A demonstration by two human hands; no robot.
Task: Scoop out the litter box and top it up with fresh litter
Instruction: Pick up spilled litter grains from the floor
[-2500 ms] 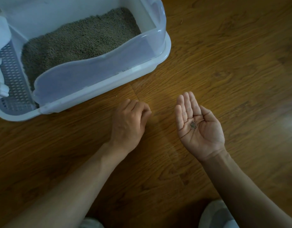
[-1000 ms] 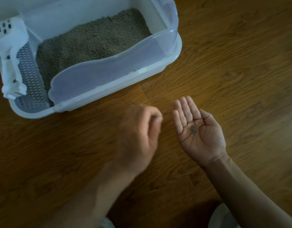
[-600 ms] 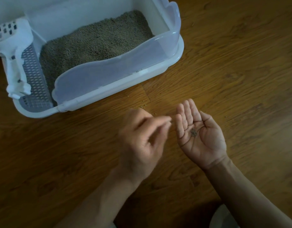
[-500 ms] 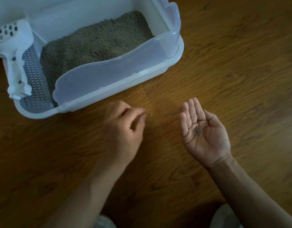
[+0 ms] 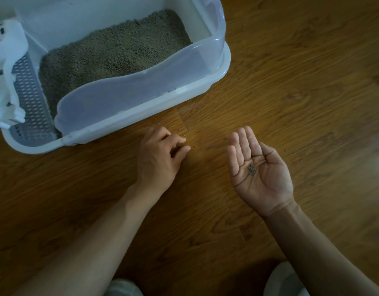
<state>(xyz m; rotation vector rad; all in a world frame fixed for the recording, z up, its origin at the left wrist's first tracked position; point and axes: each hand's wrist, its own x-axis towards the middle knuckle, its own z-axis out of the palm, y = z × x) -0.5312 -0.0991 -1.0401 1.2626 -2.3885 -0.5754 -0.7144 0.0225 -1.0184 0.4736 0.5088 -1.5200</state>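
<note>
Sitting on the wood floor [image 5: 291,92], the litter box [image 5: 141,99] has stray grains [image 5: 185,135] just before its front wall, at the curled left hand [image 5: 160,157] fingertips, nearer than the flat, palm-up right hand [image 5: 259,167] cupping collected grains [image 5: 251,169]; whether the left pinches one, I cannot tell.

One view only: head camera, so you look steeply down and forward from above your own forearms. Wide-angle; straight edges bow near the borders. Floor [image 5: 291,82] fills most of the frame at close range. Litter box [image 5: 222,60] is cut off at the top-left corner; left hand [image 5: 160,157] and right hand [image 5: 259,167] sit mid-frame, knees at the bottom edge.
</note>
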